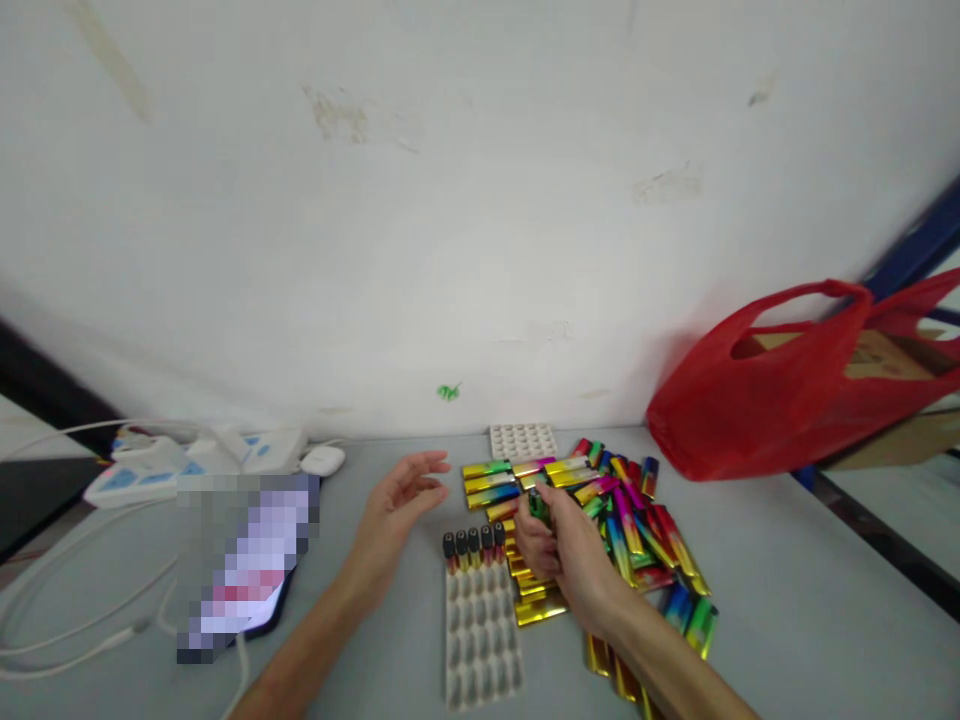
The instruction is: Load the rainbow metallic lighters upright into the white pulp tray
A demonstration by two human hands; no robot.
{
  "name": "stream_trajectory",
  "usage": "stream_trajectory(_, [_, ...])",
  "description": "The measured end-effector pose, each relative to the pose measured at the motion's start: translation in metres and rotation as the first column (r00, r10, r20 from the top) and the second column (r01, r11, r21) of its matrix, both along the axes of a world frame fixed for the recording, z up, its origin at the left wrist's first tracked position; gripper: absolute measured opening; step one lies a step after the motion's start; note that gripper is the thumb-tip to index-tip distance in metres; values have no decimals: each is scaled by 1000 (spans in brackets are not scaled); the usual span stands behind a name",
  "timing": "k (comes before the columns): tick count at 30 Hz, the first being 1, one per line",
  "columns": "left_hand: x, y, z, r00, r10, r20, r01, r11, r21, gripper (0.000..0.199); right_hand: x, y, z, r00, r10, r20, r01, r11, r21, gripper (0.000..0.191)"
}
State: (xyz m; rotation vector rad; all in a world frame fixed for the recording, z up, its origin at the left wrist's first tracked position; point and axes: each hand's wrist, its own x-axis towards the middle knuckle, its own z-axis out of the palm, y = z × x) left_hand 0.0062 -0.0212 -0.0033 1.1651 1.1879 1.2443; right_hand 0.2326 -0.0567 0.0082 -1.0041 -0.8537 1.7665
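Observation:
My right hand (562,550) is closed around a lighter with a green end (538,505), above a pile of shiny lighters (630,530) in gold, green, blue, pink and red. My fingers hide most of its body. Off to the left, my left hand (401,500) hovers over the table with its fingers curved and apart, holding nothing. Between and below both hands lies a pale moulded tray (484,640) with rows of hollows. Several lighters with black tops (474,545) stand along its far row.
A second pale tray (523,440) lies against the wall. At left are a phone (255,560), a power strip (202,460), a white charger (322,460) and loose white cables (97,640). A red bag (780,390) with a cardboard box stands at right.

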Motion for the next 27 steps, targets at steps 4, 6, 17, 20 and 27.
stream_trajectory(4, [0,0,-1,1000,0,-13,0,1000,1,46,-1,-1,0,1000,13,16,-14,1000,5,64])
stream_trajectory(6, [0,0,-1,1000,4,-21,-4,1000,-3,46,-2,-2,1,999,22,26,-22,1000,0,68])
stream_trajectory(17, [5,-3,9,996,31,-88,-33,999,-30,46,-1,-4,10,996,41,-80,-44,998,-36,75])
stream_trajectory(20, [6,-3,9,995,32,-92,-35,999,-27,45,-1,-4,10,996,36,-79,-38,999,-30,72])
stream_trajectory(27, [4,0,4,996,50,-79,-53,998,-24,42,2,-2,6,990,74,-117,-81,995,-51,62])
